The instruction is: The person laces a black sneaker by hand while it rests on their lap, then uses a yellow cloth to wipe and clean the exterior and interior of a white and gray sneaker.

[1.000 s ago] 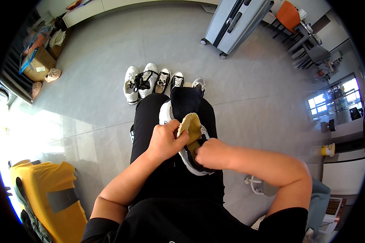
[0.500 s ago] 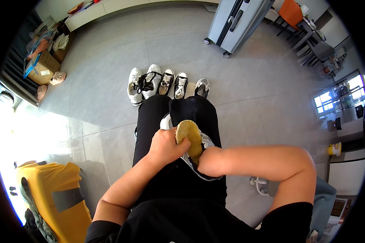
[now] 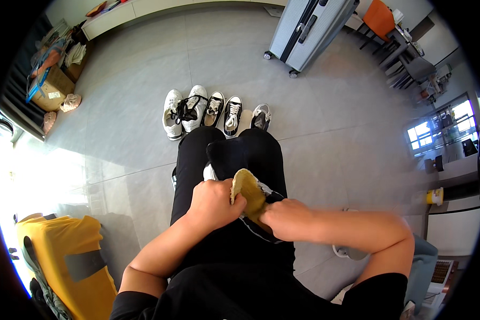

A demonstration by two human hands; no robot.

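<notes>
A yellowish insole (image 3: 249,188) stands up out of a black-and-white sneaker (image 3: 258,230) resting on my lap. My left hand (image 3: 215,201) is closed on the insole's left edge, with the thumb pressed on its face. My right hand (image 3: 290,220) is closed around the insole's lower end at the shoe opening; its fingertips are partly hidden. A black flap (image 3: 225,154), perhaps the shoe's tongue, spreads over my knees. Much of the sneaker is covered by my hands and the insole.
Beyond my knees stand white sneakers (image 3: 172,114), a pair of black-and-white canvas shoes (image 3: 232,114) and a single grey-white shoe (image 3: 261,116). A silver suitcase (image 3: 309,34) is farther off. Left are a yellow-draped seat (image 3: 85,234) and a cardboard box (image 3: 56,88).
My right hand has come up and out of the shoe opening, showing more of its fingers. The insole now tilts and bends more between my hands. The view has shifted slightly.
</notes>
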